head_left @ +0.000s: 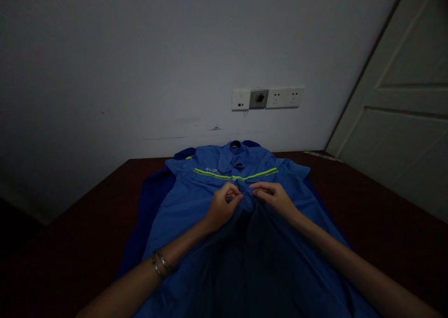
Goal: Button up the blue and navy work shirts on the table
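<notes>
A blue short-sleeved work shirt (189, 201) lies front up, its collar away from me and a yellow-green reflective stripe (261, 174) across the chest. My left hand (226, 201) pinches the front opening just below the stripe. Facing it, my right hand (275, 197) pinches the other side of the opening. Between the two hands the cloth is lifted and bunched. Whether a button is between the fingertips is too dark and small to tell. Bracelets (161, 263) circle my left wrist.
Under the shirt, a darker blue garment (151, 206) shows at the edges. Both lie on a dark red-brown table (353, 187) against a pale wall (157, 66). Sockets (276, 98) are set in the wall, and a white panelled door (402, 108) stands at the right.
</notes>
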### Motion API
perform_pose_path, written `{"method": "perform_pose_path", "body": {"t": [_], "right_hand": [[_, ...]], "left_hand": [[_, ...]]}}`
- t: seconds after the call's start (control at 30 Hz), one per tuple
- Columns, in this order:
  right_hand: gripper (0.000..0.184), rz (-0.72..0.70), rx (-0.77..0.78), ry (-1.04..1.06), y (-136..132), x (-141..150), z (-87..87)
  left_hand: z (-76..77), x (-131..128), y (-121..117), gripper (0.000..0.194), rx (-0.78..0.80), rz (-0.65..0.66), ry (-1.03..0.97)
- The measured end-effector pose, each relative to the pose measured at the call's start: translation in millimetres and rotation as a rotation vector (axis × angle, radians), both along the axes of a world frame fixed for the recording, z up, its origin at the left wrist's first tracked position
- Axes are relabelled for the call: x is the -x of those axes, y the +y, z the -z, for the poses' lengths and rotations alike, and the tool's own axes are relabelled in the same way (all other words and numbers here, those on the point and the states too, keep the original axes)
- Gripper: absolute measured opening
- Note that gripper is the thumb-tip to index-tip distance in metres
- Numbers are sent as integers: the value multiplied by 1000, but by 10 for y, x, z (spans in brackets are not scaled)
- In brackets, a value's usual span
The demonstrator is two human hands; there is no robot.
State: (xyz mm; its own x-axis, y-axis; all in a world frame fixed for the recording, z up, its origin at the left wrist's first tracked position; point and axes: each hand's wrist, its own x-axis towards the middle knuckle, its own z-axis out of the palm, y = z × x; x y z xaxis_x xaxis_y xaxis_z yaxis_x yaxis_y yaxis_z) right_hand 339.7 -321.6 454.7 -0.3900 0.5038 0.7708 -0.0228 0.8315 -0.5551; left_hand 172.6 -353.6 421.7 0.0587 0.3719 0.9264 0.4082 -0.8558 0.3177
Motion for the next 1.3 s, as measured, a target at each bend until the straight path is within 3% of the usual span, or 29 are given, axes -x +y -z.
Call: {"method": "perform_pose_path", "body": {"t": [0.27,0.67,1.07,1.3], "right_hand": [[27,23,-44,-53,25,-25,66],[29,8,-160,-83,81,-38,102],[28,32,-157,-62,96,-41,108],[26,-24,-81,-30,97,-36,111]], "left_hand": [[75,6,-8,11,64,17,-9],[72,6,-23,11,-16,-36,-9],[63,22,-39,10,-45,-69,17],[54,32,-47,10,-65,-89,24]]}}
